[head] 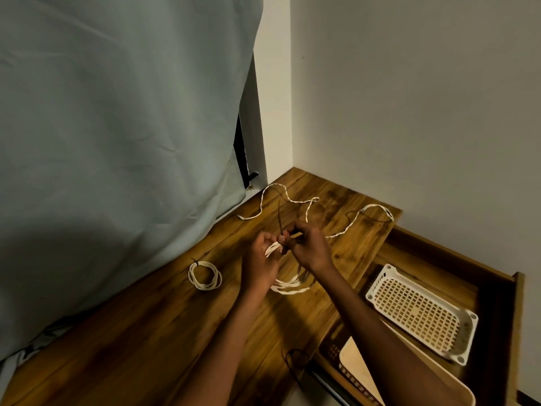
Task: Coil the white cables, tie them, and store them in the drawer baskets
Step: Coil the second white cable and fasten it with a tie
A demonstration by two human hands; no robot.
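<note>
My left hand (261, 261) grips the top of a coiled white cable (288, 285) whose loops hang down to the wooden tabletop (164, 323). My right hand (307, 244) pinches a thin dark tie (280, 221) at the coil's top, with the tie's end sticking upward. A finished coil (204, 275) with a dark tie lies on the table to the left. Two loose white cables (288, 199) (363, 218) lie uncoiled at the back of the table. A white lattice basket (421, 312) sits in the open drawer (497, 291) on the right.
A second, pale basket (360, 373) sits nearer in the drawer, partly behind my right forearm. A dark tie loop (295, 360) lies at the table's front edge. A grey-green cloth (117, 142) hangs along the table's left side. Walls close the back corner.
</note>
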